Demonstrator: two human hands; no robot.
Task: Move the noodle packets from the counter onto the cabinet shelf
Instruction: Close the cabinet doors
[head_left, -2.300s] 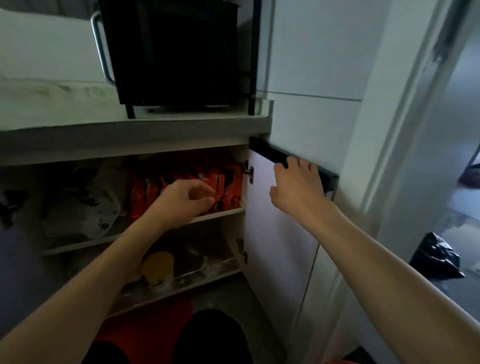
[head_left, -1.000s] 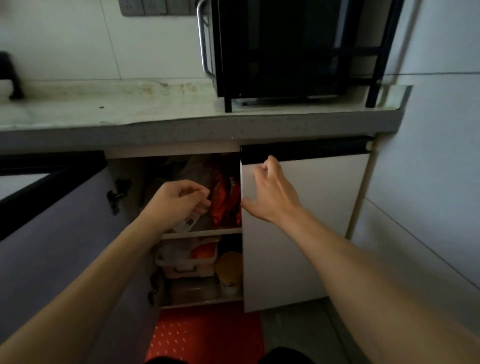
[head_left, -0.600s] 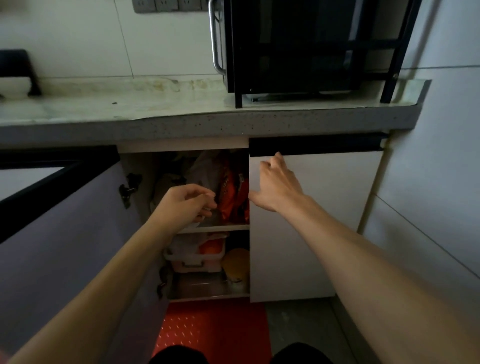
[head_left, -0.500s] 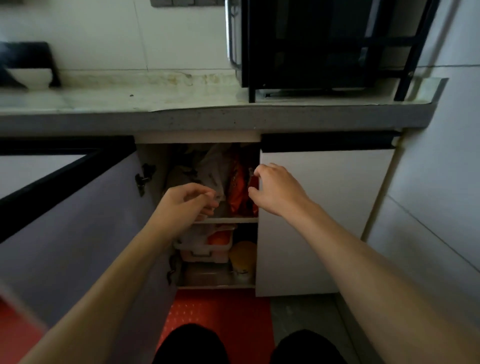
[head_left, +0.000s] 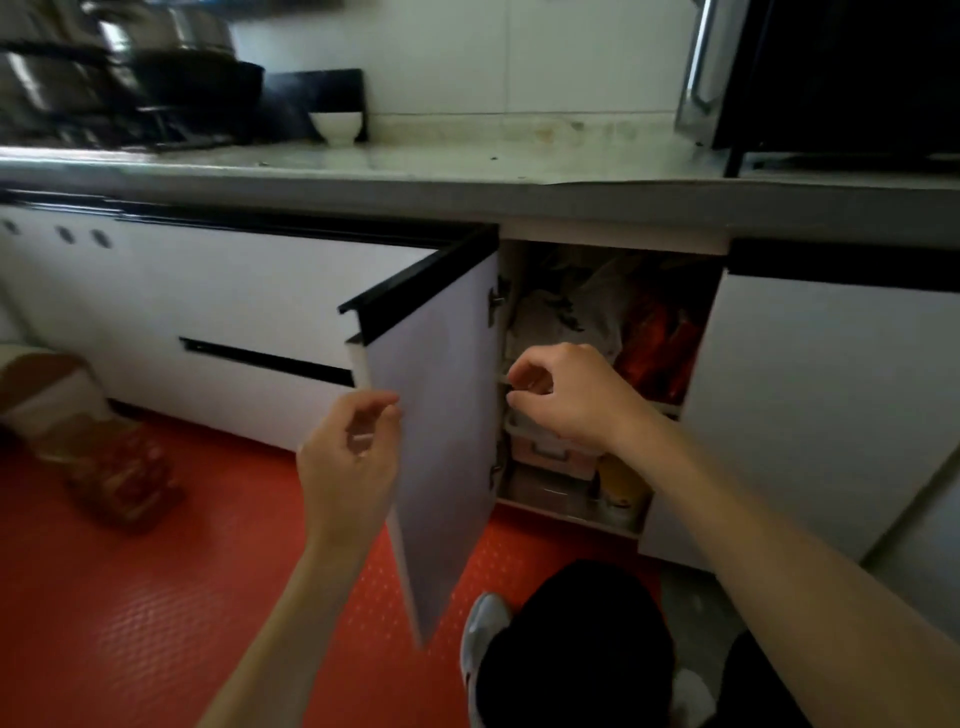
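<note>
Orange-red noodle packets (head_left: 655, 340) stand upright on the upper cabinet shelf (head_left: 669, 408), beside a crumpled white plastic bag (head_left: 566, 317). My right hand (head_left: 576, 397) hovers in front of the shelf's edge, fingers loosely curled and holding nothing. My left hand (head_left: 350, 457) is curled around the free edge of the left cabinet door (head_left: 441, 415), which stands swung out towards me. I see no packets on the counter (head_left: 467, 171).
The right cabinet door (head_left: 831, 395) is closed. A black oven (head_left: 841, 78) stands at the counter's right, a white bowl (head_left: 336, 127) and dark pots (head_left: 156, 83) at the left. A box (head_left: 117, 467) sits on the red floor mat. My knee (head_left: 571, 654) is low in the centre.
The right door went from open to closed, and my right hand left it for the shelf front. My left hand moved down-left onto the left door's edge. The view swung left.
</note>
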